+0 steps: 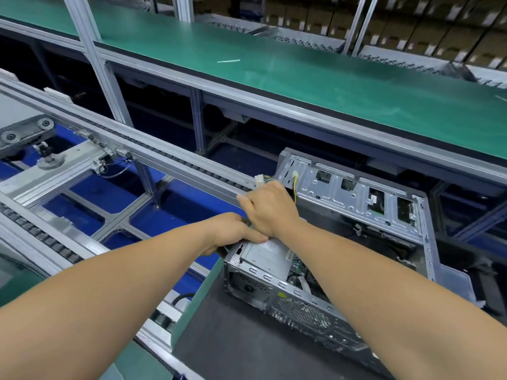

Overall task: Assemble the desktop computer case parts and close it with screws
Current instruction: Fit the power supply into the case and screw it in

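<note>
An open desktop computer case (301,311) lies on a dark mat, its metal back panel facing me. The grey power supply (267,253) sits at its near-left corner. The drive cage panel (354,193) stands tilted up at the far side. My left hand (233,231) rests on the power supply's left edge, thumb laid along its top. My right hand (270,208) is just above it, fingers curled round a cable bundle (263,180) with white connectors sticking out past the fist. A yellow wire (295,187) runs from the cage.
The dark mat (225,341) lies on a green-edged pallet. A roller conveyor rail (164,157) runs diagonally to the left over blue flooring. A long green workbench (301,75) spans the back. Aluminium posts (90,50) rise at the left.
</note>
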